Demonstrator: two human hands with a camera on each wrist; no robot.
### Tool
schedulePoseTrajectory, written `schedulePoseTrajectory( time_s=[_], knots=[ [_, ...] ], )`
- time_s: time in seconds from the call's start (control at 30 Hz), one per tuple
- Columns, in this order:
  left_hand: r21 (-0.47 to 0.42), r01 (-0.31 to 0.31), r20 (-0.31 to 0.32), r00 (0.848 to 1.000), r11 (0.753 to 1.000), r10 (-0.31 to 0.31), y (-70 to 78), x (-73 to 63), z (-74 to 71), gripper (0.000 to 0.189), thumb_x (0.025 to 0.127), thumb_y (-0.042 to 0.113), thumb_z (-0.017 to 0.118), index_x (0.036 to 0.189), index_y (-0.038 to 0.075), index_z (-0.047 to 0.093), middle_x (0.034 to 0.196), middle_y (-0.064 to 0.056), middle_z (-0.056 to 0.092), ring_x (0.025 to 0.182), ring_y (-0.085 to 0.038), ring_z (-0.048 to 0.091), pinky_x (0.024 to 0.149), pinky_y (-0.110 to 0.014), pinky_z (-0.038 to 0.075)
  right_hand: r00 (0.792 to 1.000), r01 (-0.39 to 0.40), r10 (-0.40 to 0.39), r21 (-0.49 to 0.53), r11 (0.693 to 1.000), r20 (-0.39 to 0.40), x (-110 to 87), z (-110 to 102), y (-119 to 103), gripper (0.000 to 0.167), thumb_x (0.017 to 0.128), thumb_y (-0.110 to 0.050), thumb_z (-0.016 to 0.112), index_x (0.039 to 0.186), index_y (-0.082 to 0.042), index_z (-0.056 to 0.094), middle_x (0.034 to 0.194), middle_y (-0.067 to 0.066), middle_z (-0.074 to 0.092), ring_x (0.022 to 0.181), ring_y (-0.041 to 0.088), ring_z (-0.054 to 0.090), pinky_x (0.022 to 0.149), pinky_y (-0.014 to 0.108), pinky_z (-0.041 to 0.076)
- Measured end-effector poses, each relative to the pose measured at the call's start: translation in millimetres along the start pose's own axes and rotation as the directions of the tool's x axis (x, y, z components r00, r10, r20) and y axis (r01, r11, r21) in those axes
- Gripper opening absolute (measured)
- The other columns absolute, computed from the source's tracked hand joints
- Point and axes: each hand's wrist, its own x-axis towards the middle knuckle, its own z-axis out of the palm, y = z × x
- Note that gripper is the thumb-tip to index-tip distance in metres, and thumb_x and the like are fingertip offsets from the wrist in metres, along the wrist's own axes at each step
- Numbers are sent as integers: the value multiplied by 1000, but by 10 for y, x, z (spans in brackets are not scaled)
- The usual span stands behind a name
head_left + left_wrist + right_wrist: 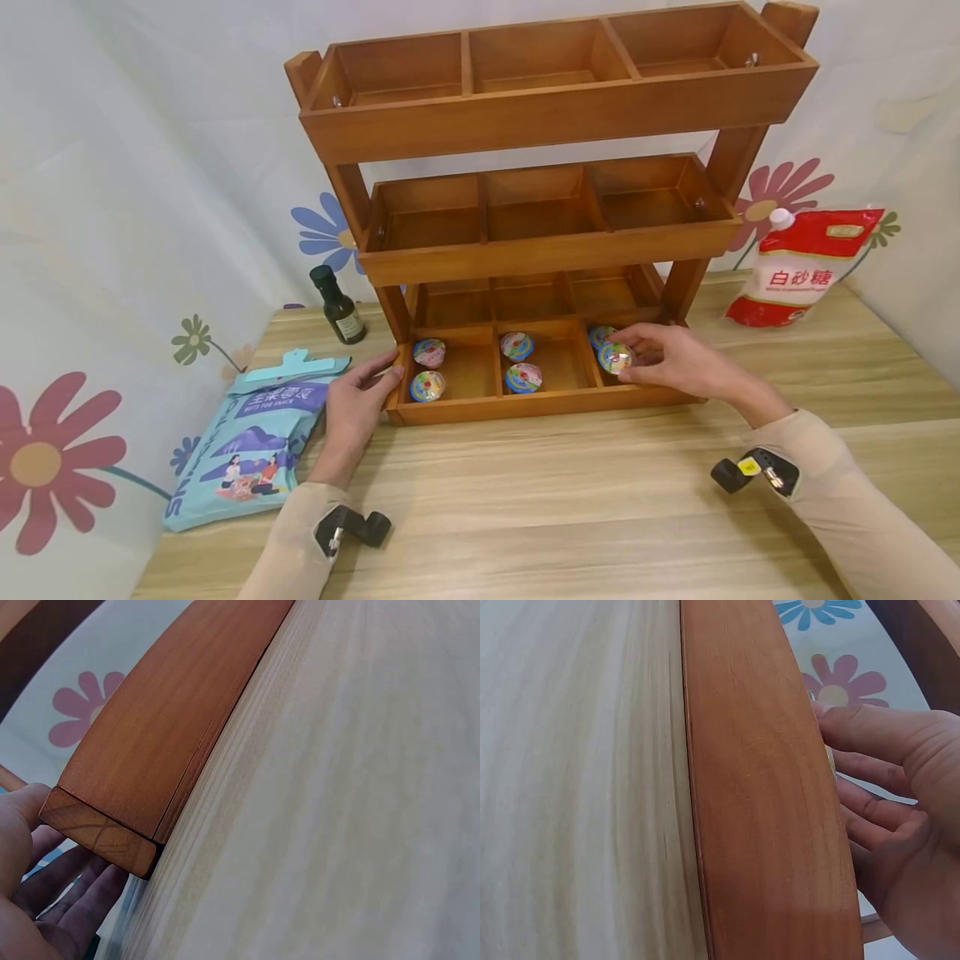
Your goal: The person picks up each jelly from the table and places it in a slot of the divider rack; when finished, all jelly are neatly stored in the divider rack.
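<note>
A brown three-tier wooden rack (517, 408) stands on the table, its trays split into compartments. My left hand (354, 417) grips the left end of its bottom tray, thumb near the rim and fingers against the end, as the left wrist view shows. In the front right compartment, my right hand (678, 360) pinches a jelly cup (616, 358) with a printed foil lid between thumb and fingers. Another jelly cup (600, 335) sits behind it, partly covered. Two cups (522, 377) lie in the middle compartment and two more (427, 386) in the left one.
A blue snack bag (247, 450) with a teal clip lies left of my left hand. Behind it stands a dark green bottle (341, 308). A red and white sugar pouch (798, 271) stands at the back right. The rack's upper trays (555, 121) overhang the bottom tray.
</note>
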Motion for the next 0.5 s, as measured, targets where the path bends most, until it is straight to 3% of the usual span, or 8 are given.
schedulePoseTrajectory(
  time_s=[0.5],
  knots=[
    [-3, 8, 0, 1000, 1000, -8, -1, 9, 2, 35, 99, 23, 78, 133, 15, 77, 135, -7, 72, 107, -15, 73, 79, -17, 57, 1000, 3, -3, -55, 998, -5, 22, 14, 85, 48, 93, -14, 84, 135, 3, 67, 112, 9, 73, 103, 28, 71, 90, 46, 59]
  ],
)
